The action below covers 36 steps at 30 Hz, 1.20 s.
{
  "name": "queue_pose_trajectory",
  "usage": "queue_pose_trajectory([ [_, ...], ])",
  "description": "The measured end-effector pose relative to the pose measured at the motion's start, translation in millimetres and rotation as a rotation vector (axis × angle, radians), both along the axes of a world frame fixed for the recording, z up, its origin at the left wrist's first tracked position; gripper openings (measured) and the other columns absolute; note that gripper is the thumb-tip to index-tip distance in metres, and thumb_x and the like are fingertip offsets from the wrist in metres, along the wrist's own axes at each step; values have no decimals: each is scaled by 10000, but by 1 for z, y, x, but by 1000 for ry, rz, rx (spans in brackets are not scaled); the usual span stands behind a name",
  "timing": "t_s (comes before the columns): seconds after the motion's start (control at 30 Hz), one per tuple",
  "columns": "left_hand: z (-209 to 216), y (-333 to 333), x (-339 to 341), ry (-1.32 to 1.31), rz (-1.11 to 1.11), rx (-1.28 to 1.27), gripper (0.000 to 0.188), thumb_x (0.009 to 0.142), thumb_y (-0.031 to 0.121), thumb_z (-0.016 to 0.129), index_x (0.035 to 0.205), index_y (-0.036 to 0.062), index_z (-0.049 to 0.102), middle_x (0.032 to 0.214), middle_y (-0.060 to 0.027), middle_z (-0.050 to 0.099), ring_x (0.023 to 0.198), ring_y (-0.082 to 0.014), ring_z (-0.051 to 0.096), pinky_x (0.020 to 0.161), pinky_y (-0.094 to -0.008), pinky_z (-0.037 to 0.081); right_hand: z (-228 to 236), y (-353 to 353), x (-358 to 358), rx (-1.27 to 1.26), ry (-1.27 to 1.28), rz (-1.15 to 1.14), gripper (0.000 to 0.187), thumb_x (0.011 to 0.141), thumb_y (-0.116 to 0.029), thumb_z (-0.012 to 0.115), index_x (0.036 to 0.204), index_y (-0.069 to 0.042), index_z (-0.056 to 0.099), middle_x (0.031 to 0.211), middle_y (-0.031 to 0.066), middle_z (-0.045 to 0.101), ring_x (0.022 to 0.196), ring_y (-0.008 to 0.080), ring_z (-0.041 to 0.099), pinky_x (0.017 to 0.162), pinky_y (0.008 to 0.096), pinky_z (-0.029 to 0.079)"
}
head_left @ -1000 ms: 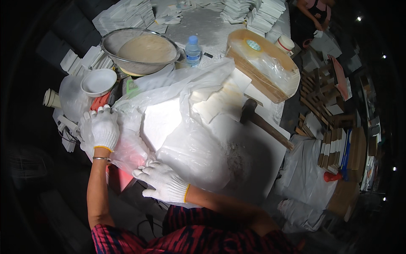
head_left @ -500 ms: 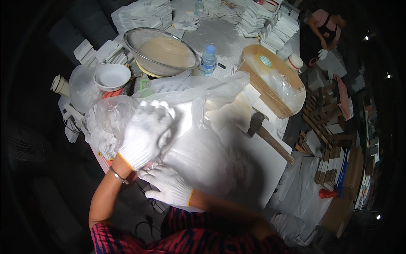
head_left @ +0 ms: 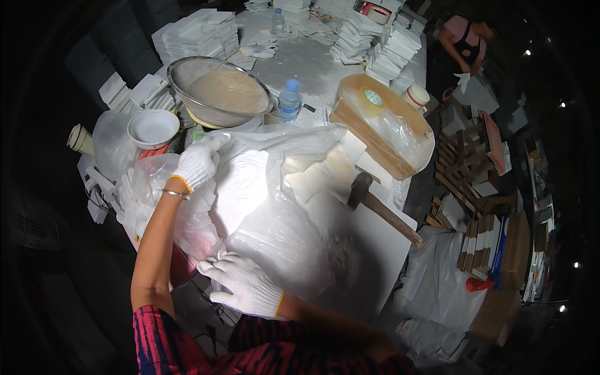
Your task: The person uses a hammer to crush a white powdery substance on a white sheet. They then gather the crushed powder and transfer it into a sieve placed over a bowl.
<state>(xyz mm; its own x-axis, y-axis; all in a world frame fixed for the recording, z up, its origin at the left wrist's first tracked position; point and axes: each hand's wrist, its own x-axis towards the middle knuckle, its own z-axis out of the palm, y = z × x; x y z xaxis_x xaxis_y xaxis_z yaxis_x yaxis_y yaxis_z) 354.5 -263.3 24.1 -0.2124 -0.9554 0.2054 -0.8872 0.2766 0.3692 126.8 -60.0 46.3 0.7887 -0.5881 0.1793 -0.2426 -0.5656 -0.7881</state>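
Note:
A clear plastic bag (head_left: 275, 240) is spread over the table's near part, with a bright white sheet-like piece (head_left: 240, 190) showing at its opened left side. My left hand (head_left: 199, 161), in a white knit glove, reaches to the bag's far left edge, fingers closed on the film. In a matching glove, my right hand (head_left: 244, 284) lies at the bag's near edge; its fingers are stretched and apart, fingertips touching the film. A hammer (head_left: 384, 209) with a wooden handle rests to the right, beside a cream-coloured crumpled sheet (head_left: 322, 172).
Beyond the bag stand a large metal basin (head_left: 219, 90), a white bowl (head_left: 153, 128) and a water bottle (head_left: 289, 100). A cut-open cardboard box (head_left: 381, 128) sits at the right. Stacks of white tiles (head_left: 197, 37) line the back. At far right, a person (head_left: 464, 44) stands.
My left hand has moved away from my right hand, toward the far left edge of the bag, drawing the film open over the white piece. My right hand stays near the front edge.

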Motion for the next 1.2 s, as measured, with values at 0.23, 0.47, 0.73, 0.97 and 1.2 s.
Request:
queue_pose_trajectory([
  [0.23, 61, 71, -41, -1106, -311, 407, 326, 843, 257, 660, 1142, 169, 756, 1177, -108, 725, 1128, -330, 659, 1029, -576, 480, -8, 6, 0, -37, -37, -11, 628, 901, -331, 696, 1425, -27, 529, 1328, 164, 629, 1213, 368, 575, 1060, 471, 449],
  [0.47, 74, 100, 14, -281, -132, 174, 307, 911, 327, 635, 1040, 75, 754, 1064, -180, 733, 1052, -364, 684, 967, -516, 507, 21, 0, -4, 115, 19, 94, 614, 915, -308, 689, 1431, -15, 536, 1328, 176, 630, 1205, 377, 575, 1053, 482, 444],
  [0.73, 121, 24, 7, 610, 447, -202, 863, 929, 776, 525, 963, -58, 747, 762, -252, 686, 779, -283, 670, 766, -409, 494, 17, 4, -17, 18, -146, -29, 554, 922, -279, 703, 1400, -21, 594, 1301, 166, 667, 1210, 383, 604, 1056, 463, 450],
  [0.97, 117, -39, 22, 509, 583, 56, 660, 961, 588, 573, 978, -50, 741, 801, -171, 729, 801, -251, 698, 744, -386, 523, 13, 10, -26, -32, -148, -74, 498, 937, -244, 684, 1389, -53, 597, 1315, 134, 650, 1224, 339, 588, 1043, 444, 444],
  [1.2, 127, -7, 24, 1246, 616, 8, 278, 1015, 210, 579, 1019, -13, 746, 729, -111, 687, 529, -176, 604, 533, -331, 510, 18, 7, -49, -81, -123, -143, 420, 948, -213, 662, 1330, -39, 643, 1387, 110, 630, 1253, 323, 580, 1092, 443, 427],
])
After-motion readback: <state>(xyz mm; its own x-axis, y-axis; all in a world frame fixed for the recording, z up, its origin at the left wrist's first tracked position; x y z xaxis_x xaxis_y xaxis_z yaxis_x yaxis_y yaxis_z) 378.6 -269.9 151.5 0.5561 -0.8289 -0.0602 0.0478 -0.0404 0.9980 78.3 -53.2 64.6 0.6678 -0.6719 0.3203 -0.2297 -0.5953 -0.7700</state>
